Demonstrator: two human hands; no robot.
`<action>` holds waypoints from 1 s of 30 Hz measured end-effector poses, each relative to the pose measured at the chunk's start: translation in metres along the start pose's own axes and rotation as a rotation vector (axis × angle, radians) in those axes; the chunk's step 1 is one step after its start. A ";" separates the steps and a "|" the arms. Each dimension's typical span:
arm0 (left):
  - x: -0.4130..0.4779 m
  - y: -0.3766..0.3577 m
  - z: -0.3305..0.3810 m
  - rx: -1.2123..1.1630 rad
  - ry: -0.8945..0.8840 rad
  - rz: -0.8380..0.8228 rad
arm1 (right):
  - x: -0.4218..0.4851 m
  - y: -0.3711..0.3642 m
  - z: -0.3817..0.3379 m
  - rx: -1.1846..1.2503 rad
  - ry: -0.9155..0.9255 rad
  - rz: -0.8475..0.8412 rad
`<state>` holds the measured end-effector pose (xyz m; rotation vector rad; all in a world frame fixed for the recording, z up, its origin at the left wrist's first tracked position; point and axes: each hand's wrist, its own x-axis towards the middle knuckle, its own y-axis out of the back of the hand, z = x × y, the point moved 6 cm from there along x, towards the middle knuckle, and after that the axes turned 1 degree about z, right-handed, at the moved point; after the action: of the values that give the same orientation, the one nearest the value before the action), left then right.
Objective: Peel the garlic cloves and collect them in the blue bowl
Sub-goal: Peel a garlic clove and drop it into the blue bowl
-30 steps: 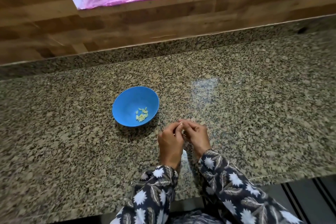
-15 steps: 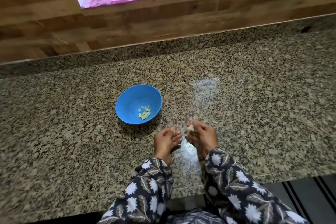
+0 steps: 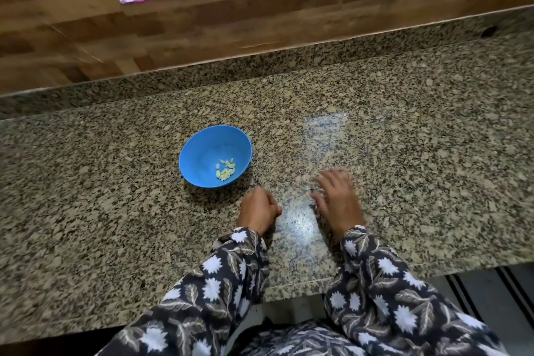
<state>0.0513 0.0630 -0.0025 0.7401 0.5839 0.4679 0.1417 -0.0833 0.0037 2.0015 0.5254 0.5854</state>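
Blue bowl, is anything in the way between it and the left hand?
Nothing visible is. Only counter lies between the left hand and the blue bowl, which sits just ahead and left of it. What its curled fingers hold is hidden.

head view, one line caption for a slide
Peeled garlic cloves sit in the blue bowl on a granite counter; left hand curled, right hand spread and blurred.

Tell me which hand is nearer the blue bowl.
Left. The left hand is just right of the blue bowl and nearer the person, close to it; the right hand is farther right, blurred, over the counter.
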 end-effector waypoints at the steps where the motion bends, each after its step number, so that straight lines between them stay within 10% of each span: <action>1: 0.000 -0.001 0.002 0.038 -0.021 0.005 | -0.004 -0.001 -0.010 0.118 0.033 0.021; 11: -0.021 0.004 -0.016 -0.707 0.002 -0.138 | -0.010 -0.028 -0.041 0.634 -0.080 -0.485; 30: -0.046 0.012 0.011 0.209 -0.801 -0.083 | -0.004 -0.015 -0.046 0.443 0.132 -0.718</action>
<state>0.0220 0.0388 0.0272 1.0169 -0.0935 0.0080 0.1094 -0.0473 0.0094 1.9836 1.4737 0.1543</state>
